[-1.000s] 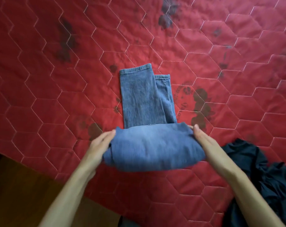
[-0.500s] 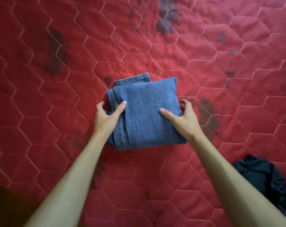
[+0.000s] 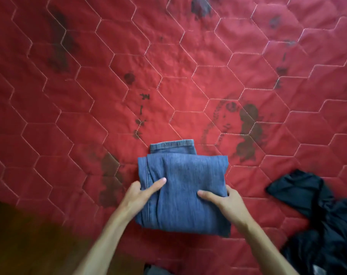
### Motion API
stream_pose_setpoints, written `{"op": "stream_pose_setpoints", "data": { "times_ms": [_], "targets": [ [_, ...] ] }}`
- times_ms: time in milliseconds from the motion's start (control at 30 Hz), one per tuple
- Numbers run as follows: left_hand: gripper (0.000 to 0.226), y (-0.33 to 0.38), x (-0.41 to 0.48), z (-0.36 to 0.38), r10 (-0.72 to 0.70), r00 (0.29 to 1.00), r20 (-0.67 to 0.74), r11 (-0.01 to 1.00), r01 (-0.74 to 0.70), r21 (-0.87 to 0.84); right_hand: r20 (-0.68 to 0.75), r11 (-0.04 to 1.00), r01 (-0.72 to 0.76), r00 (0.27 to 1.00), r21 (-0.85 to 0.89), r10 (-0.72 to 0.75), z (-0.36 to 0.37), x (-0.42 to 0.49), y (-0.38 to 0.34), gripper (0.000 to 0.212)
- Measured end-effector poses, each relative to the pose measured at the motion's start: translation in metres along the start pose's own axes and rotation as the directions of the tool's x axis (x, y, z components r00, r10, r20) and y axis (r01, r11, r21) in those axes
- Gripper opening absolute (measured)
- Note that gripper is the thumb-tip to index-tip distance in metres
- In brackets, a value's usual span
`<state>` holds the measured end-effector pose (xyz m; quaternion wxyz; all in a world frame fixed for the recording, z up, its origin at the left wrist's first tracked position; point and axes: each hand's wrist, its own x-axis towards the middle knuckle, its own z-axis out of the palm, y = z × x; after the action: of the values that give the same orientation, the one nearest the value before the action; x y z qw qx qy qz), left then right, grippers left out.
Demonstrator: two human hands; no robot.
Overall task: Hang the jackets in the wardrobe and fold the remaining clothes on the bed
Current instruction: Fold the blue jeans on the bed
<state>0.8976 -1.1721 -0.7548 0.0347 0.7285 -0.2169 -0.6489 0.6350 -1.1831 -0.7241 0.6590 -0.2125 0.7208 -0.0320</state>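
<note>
Spreading across almost the whole view, the red quilted bedspread (image 3: 188, 66), stitched in pale hexagons and marked with dark faded prints, carries everything I am working with. Off its near left edge shows a patch of brown wooden floor (image 3: 19, 235). At the near right lies a crumpled black garment (image 3: 317, 215), well apart from my hands and not yet folded.

Near the middle, close to me, sit the folded blue denim jeans (image 3: 184, 187), a thick squarish bundle lying flat on the bedspread. One stitched hem (image 3: 171, 144) pokes out past its far edge.

My left hand (image 3: 137, 197) grips the bundle's left side and my right hand (image 3: 226, 201) grips its right side. Each thumb (image 3: 160, 181) lies straight on top of the denim while the fingers curl round the edge, so both hands pinch the layers between thumb and fingers. How far the fingers reach underneath I cannot tell.

I judge this to be the finishing of the jeans fold. To do it well I should hold all the layers together so none slides and square up the side edges. Then I should line up that stray hem and press the top flat with open palms before letting go. Denim is stiff and springy, so a loose grip may let the top flap lift open.
</note>
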Motion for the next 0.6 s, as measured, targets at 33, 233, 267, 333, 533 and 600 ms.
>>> {"op": "stream_pose_setpoints", "data": {
  "times_ms": [33, 233, 267, 333, 533, 600],
  "targets": [
    [0.078, -0.001, -0.006, 0.004, 0.032, 0.997, 0.063, 0.998, -0.029, -0.049, -0.006, 0.998, -0.012, 1.0, 0.063, 0.013, 0.004, -0.005, 0.005, 0.029],
    [0.042, -0.001, -0.008, 0.02, 0.17, 0.976, -0.133, 0.953, -0.128, 0.275, -0.222, 0.987, 0.06, 0.971, -0.151, -0.093, 0.008, 0.002, 0.014, 0.052],
    [0.053, 0.003, -0.01, 0.026, 0.185, 0.953, -0.241, 0.914, -0.077, 0.398, -0.33, 0.937, 0.1, 0.919, -0.334, -0.215, 0.009, 0.004, 0.011, 0.052],
    [0.068, 0.008, -0.019, 0.042, 0.302, 0.825, -0.478, 0.817, 0.034, 0.576, -0.448, 0.755, 0.184, 0.708, -0.629, -0.546, 0.018, 0.002, 0.002, 0.06],
    [0.07, -0.016, -0.001, 0.071, 0.836, 0.546, 0.052, 0.151, -0.32, 0.935, 0.1, 0.218, 0.444, 0.589, -0.869, -0.802, 0.08, 0.005, 0.017, 0.066],
    [0.076, -0.025, 0.016, 0.06, 0.799, 0.58, 0.159, 0.044, -0.32, 0.946, 0.232, 0.107, 0.455, 0.627, -0.884, -0.744, 0.073, 0.021, 0.036, 0.07]
  ]
}}
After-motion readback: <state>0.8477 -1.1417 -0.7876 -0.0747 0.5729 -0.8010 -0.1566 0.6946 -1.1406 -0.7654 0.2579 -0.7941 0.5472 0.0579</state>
